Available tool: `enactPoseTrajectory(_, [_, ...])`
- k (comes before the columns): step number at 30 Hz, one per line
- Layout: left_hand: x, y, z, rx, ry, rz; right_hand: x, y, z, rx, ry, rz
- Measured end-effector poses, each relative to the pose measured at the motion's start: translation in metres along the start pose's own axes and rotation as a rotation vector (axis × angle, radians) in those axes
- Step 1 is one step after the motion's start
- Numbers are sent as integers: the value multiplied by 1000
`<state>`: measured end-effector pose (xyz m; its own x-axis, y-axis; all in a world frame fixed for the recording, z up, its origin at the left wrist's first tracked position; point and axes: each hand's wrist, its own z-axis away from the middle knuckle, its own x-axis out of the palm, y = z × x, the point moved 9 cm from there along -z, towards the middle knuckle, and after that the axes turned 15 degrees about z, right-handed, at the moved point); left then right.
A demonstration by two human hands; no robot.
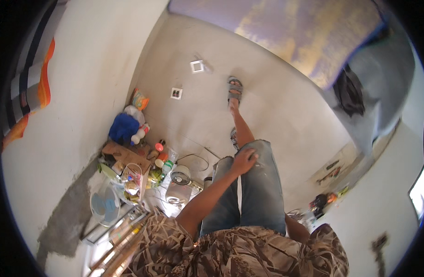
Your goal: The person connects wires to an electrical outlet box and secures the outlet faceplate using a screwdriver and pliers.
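My left hand (pixel 245 159) rests on the right knee of my faded blue jeans (pixel 266 184), palm down, with its fingers apart and slightly bent, holding nothing that I can see. My right forearm (pixel 297 228) shows beside my right thigh; that hand is hidden. My feet wear grey strapped sandals (pixel 235 87); one leg is stretched forward over the grey floor (pixel 309 129). To the left lie a clutter of bottles (pixel 169 164), a round white appliance (pixel 180 175), cables and a cardboard box (pixel 117 152).
Blue bags (pixel 123 127) and a white basin (pixel 104 205) line the left wall. Two small white square pieces (pixel 197 66) lie ahead. A purple-yellow mattress (pixel 295 32) with a black bag (pixel 348 92) is top right. Small items (pixel 319 205) lie along the right wall (pixel 350 235).
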<state>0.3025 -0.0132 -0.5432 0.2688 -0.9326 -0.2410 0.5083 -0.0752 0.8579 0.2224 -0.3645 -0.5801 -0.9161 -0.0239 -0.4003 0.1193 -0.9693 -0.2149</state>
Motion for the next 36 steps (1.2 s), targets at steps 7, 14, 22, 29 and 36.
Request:
enactPoseTrajectory(7, [-51,-103,235,-149,-127,-213,172,36,141,156,70,-427])
enactPoseTrajectory(14, [-49,-150,440,-618,-509,-625,340,167,318,424,83,-773])
enactPoseTrajectory(22, [138,-84,335,-521,-292,-578,493,339,371,674,43,-1031])
enactPoseTrajectory(29, [496,-110,430,141,-824,-621,584,505,346,720,116,-1187])
enactPoseTrajectory(36, [838,-117,715,3,-1350,-349,556,708,276,722,255,-1216])
